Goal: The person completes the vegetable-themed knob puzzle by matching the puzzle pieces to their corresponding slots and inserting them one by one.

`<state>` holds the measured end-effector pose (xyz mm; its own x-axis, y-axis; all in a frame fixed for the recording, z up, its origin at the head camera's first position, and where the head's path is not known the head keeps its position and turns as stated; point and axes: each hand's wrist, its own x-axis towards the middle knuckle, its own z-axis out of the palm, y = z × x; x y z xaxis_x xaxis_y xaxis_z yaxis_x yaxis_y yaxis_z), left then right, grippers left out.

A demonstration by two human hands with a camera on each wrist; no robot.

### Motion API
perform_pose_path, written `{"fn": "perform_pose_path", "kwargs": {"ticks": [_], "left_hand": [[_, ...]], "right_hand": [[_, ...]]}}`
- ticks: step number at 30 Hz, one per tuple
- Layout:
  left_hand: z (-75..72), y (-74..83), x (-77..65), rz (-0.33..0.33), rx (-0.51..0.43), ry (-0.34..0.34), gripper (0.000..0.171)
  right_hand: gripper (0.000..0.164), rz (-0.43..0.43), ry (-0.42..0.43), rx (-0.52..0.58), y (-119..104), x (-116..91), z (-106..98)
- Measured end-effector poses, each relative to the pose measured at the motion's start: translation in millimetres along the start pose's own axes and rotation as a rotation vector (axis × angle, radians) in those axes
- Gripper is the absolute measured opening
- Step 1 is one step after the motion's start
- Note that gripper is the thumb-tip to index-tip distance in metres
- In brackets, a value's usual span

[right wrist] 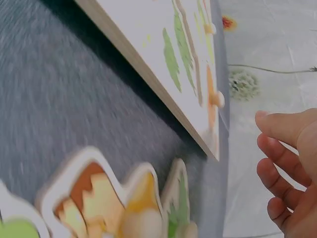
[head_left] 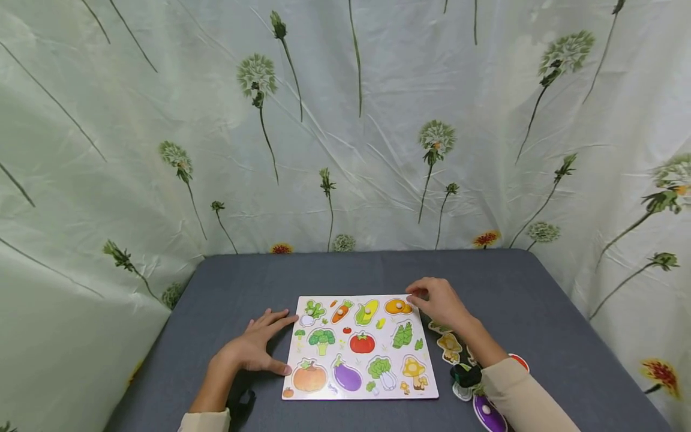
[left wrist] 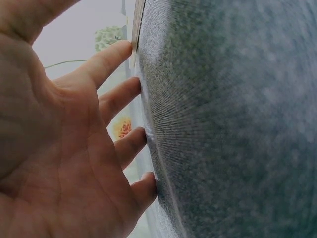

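A white vegetable puzzle board lies on the table. My left hand spreads its fingers along the board's left edge, the thumb by the lower corner; in the left wrist view a fingertip touches the board's side. Above the top right corner hovers my right hand, fingers loosely bent, holding nothing that shows. Close to it sits the knobbed potato piece. Knobbed corn, carrot and white radish pieces also lie in the top row. Lower pictures, such as the tomato, show no knobs.
Loose knobbed pieces lie right of the board, partly hidden under the right forearm. Among them are a mushroom-like piece and a purple eggplant piece. Grey cloth covers the table; a flowered curtain hangs behind it.
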<state>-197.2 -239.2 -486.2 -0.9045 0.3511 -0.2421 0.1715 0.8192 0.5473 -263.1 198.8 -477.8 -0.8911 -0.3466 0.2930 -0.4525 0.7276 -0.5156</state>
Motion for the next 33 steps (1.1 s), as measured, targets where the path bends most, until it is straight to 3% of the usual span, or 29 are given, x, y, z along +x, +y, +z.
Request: {"fn": "perform_pose_path", "kwargs": {"ticks": [20, 33], "left_hand": [[-0.3, -0.4, 0.5, 0.012, -0.005, -0.009, 0.113], [-0.3, 2.8, -1.3, -0.007, -0.008, -0.006, 0.113]], "right_hand": [[0.014, 0.005, 0.023, -0.059, 17.0, -26.3, -42.3], [0.011, 0.05, 0.02, -0.095, 34.6, -62.1, -64.1]]}}
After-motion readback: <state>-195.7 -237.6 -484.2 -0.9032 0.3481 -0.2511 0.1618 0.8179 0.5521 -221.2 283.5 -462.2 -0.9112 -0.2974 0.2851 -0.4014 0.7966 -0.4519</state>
